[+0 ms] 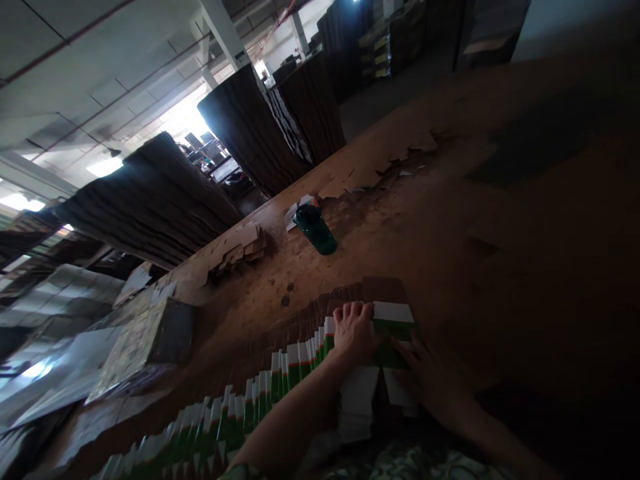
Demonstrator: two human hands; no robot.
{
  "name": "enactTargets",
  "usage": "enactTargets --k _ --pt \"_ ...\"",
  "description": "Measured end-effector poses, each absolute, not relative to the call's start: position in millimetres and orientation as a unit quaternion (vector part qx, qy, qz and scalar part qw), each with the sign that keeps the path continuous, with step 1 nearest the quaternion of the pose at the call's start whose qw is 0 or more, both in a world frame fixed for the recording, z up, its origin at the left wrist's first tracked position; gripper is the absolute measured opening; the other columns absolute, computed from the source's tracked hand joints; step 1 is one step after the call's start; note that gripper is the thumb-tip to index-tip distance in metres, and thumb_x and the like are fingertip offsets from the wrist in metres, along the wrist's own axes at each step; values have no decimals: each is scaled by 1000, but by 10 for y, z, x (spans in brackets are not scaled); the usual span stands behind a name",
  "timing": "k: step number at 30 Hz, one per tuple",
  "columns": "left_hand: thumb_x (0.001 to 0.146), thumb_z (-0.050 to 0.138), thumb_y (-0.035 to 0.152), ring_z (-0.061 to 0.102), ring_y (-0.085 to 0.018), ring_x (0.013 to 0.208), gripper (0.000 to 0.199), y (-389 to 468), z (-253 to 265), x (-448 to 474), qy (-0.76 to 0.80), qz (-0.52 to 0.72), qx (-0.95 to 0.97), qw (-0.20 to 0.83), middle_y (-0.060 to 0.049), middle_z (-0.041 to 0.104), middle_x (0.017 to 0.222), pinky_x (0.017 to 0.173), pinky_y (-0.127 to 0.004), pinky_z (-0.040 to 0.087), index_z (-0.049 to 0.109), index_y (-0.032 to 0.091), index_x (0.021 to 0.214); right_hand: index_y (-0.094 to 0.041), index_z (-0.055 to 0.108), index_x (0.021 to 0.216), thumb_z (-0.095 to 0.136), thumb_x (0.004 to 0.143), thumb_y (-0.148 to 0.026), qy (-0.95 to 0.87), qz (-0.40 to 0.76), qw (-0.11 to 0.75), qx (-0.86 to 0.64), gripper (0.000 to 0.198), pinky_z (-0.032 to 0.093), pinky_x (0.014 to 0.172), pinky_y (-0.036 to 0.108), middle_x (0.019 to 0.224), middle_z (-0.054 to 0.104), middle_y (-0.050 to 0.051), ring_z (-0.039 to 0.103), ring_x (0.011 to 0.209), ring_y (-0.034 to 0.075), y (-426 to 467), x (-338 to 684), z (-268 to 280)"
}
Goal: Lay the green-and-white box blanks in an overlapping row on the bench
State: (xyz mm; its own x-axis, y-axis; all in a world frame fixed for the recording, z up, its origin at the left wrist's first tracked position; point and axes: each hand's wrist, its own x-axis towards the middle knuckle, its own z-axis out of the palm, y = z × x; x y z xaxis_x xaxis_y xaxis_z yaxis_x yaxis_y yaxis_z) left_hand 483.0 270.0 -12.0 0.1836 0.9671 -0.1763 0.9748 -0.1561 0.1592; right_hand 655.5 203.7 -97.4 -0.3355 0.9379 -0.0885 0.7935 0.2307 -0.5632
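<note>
My left hand (354, 331) lies on the end of a long overlapping row of flat green and white cardboard box blanks (250, 400), its fingers bent over the edge of one. Beside it, my right hand (433, 373) rests with fingers stretched over a green and white box blank (393, 311) at the row's right end. That blank's brown flap points away from me and white flaps hang toward my body. The right hand is dim and partly blurred. Whether the left fingers pinch a sheet is hidden.
Beyond the row, a dark green bottle (316, 230) stands on the brown table (380, 240). Cardboard scraps (240, 250) lie near the far edge. A carton-like block (150, 340) sits at left. Tall dark cardboard stacks (155, 200) rise behind the table.
</note>
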Motion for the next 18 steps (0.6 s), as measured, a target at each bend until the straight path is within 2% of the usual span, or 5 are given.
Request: enactTargets --k 4,9,12,15,18 --pt "81 63 43 38 -28 124 54 2675 -180 4879 622 -26 772 129 -6 46 135 105 -50 27 46 30 131 -35 59 126 49 83 -36 -804 229 132 -532 44 44 97 53 136 56 6 50 125 32 2165 7079 -927" --pt "79 65 41 37 -29 126 58 2678 -214 4857 623 -35 768 149 -5 46 137 107 -52 24 44 32 132 -25 61 126 52 67 -17 -745 130 110 -645 60 36 98 63 138 52 17 37 132 43 2189 7845 -837" --pt "80 61 45 38 -28 127 62 2736 -127 4822 635 -13 749 190 -5 47 137 108 -49 26 39 32 137 -19 57 129 52 68 -23 -713 287 133 -625 61 44 97 52 130 59 17 52 121 37 2287 7665 -373" --pt "92 38 46 42 -24 125 47 2835 96 4781 673 30 700 235 -2 50 135 104 -46 32 36 33 138 -22 59 121 48 80 -40 -686 473 232 -502 46 46 96 39 118 67 9 60 113 27 2365 7067 219" --pt "93 36 46 38 -25 126 36 2890 278 4748 691 30 701 174 -3 51 130 108 -52 23 49 31 123 -18 67 89 36 86 -52 -626 653 133 -405 46 55 71 33 85 74 8 70 80 24 2333 6639 447"
